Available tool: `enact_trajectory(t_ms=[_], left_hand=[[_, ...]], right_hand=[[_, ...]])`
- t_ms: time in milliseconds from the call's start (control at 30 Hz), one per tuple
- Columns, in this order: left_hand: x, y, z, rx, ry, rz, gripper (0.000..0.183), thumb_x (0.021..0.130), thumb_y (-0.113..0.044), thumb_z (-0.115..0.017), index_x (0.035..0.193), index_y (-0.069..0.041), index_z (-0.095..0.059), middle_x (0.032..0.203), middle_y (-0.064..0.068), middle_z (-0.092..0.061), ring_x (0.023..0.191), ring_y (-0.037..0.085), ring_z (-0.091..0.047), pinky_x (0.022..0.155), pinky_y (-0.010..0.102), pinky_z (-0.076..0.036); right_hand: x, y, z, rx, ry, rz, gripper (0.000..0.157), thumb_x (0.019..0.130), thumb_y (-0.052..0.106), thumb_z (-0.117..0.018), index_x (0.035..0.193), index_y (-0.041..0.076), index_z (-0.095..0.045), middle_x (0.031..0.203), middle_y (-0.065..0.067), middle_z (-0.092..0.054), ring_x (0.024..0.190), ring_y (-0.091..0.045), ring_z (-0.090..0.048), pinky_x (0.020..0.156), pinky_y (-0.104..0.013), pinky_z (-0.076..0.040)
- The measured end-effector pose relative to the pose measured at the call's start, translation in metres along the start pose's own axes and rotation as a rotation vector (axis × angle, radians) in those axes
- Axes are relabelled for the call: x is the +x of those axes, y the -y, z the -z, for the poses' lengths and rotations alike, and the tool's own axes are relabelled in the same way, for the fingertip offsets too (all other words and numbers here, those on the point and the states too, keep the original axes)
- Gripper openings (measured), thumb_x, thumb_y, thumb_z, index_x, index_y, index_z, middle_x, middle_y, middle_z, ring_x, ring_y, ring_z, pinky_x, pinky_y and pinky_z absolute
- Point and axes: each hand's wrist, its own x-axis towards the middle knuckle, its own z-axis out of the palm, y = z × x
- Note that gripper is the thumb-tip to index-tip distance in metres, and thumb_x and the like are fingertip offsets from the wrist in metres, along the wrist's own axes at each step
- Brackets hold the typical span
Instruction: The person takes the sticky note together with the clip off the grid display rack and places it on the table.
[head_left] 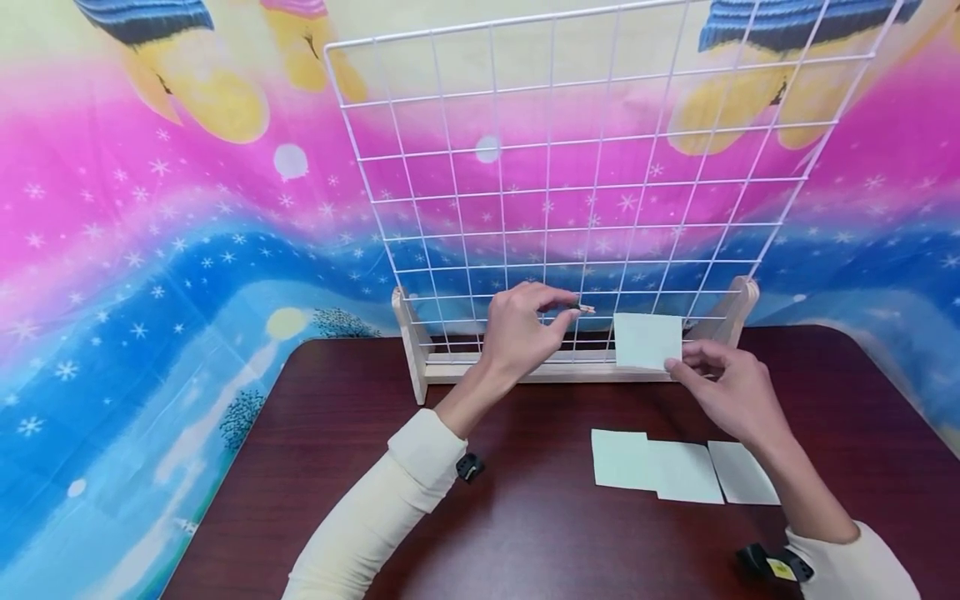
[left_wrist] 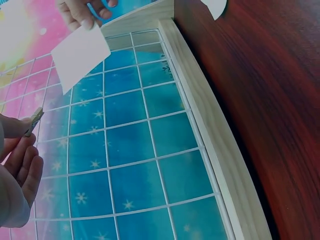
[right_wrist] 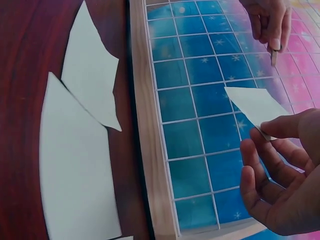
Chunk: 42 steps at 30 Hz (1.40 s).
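My left hand [head_left: 525,327] pinches a small wooden clothespin [head_left: 583,308] between thumb and forefinger, in front of the lower rows of a white wire grid [head_left: 547,167]. In the left wrist view the clothespin [left_wrist: 34,121] points away from the fingertips. A pale green square of paper [head_left: 648,340] is held up near the grid's lower right by my right hand [head_left: 731,387], thumb in front at its lower right corner. The right wrist view shows that paper [right_wrist: 260,105] between thumb and fingers, apart from the clothespin [right_wrist: 274,57].
Several pale paper squares [head_left: 686,469] lie partly overlapping on the dark red-brown table [head_left: 525,517]. The grid stands upright in a wooden base [head_left: 555,372] with side posts. A printed cloth [head_left: 150,250] hangs behind the table.
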Motion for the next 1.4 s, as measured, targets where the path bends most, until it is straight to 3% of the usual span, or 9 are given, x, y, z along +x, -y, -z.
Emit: enact_trajectory(t_ms=[267, 533, 867, 1133, 1333, 1400], left_hand=[[-0.013, 0.004, 0.015, -0.029, 0.051, 0.038, 0.016, 0.094, -0.016, -0.084, 0.108, -0.009, -0.086, 0.101, 0.005, -0.084, 0.091, 0.019, -0.077, 0.078, 0.029, -0.059], [-0.028, 0.011, 0.032, -0.046, 0.040, 0.039, 0.016, 0.093, -0.012, -0.084, 0.108, -0.006, -0.085, 0.101, 0.007, -0.084, 0.095, 0.020, -0.079, 0.081, 0.033, -0.063], [-0.047, 0.020, 0.052, -0.045, 0.002, 0.060, 0.016, 0.090, -0.012, -0.087, 0.105, -0.007, -0.086, 0.097, 0.007, -0.084, 0.091, 0.021, -0.079, 0.077, 0.040, -0.062], [-0.067, 0.029, 0.070, -0.037, 0.015, 0.095, 0.016, 0.089, -0.009, -0.088, 0.104, -0.006, -0.086, 0.097, 0.008, -0.084, 0.097, 0.022, -0.080, 0.089, 0.041, -0.064], [-0.082, 0.035, 0.084, 0.001, -0.002, 0.125, 0.016, 0.087, -0.010, -0.089, 0.102, -0.008, -0.086, 0.095, 0.006, -0.084, 0.090, 0.020, -0.080, 0.078, 0.042, -0.062], [-0.087, 0.035, 0.089, 0.015, 0.002, 0.141, 0.016, 0.087, -0.010, -0.089, 0.103, -0.008, -0.086, 0.097, 0.006, -0.084, 0.090, 0.020, -0.080, 0.077, 0.041, -0.063]], right_hand=[[-0.013, -0.012, 0.008, 0.003, 0.032, -0.047, 0.029, 0.103, 0.028, -0.075, 0.119, 0.004, -0.076, 0.102, -0.018, -0.080, 0.079, 0.012, -0.061, 0.062, -0.021, -0.053], [-0.025, -0.025, 0.018, -0.025, 0.046, -0.093, 0.030, 0.103, 0.032, -0.075, 0.116, 0.005, -0.076, 0.097, -0.013, -0.082, 0.076, 0.013, -0.063, 0.059, -0.023, -0.051], [-0.039, -0.044, 0.035, -0.071, 0.069, -0.137, 0.033, 0.103, 0.037, -0.074, 0.117, 0.008, -0.076, 0.087, 0.010, -0.080, 0.076, 0.014, -0.062, 0.059, -0.023, -0.046], [-0.052, -0.061, 0.045, -0.124, 0.066, -0.181, 0.037, 0.103, 0.038, -0.073, 0.118, 0.004, -0.075, 0.091, 0.000, -0.080, 0.074, 0.018, -0.056, 0.058, -0.022, -0.044], [-0.063, -0.075, 0.054, -0.150, 0.071, -0.203, 0.038, 0.103, 0.040, -0.073, 0.117, 0.006, -0.075, 0.087, 0.004, -0.081, 0.076, 0.022, -0.054, 0.061, -0.017, -0.041], [-0.067, -0.081, 0.057, -0.162, 0.074, -0.222, 0.041, 0.103, 0.041, -0.073, 0.118, 0.003, -0.074, 0.090, 0.000, -0.081, 0.075, 0.024, -0.051, 0.060, -0.016, -0.039]])
